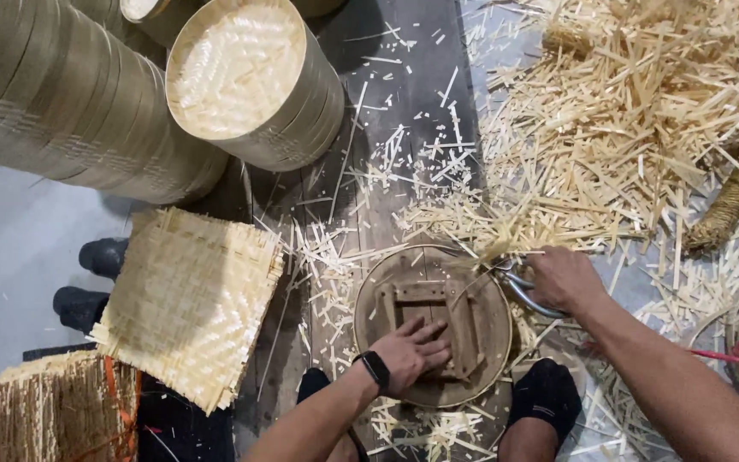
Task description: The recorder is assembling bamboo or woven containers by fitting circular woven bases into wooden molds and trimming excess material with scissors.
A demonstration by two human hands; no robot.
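Big heap of cut bamboo strips top right on the floor. Stacked round bamboo steamers top left. Square woven mat left of centre. Round steamer frame lies low centre, between the person's feet. Left hand presses flat on its wooden slats, fingers spread, gripping nothing. Right hand clenched around metal shears at the frame's upper right rim.

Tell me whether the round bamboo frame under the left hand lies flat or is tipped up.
Flat. The round frame shows its full circular outline on the floor, with the left hand pressing on its wooden cross-pieces.
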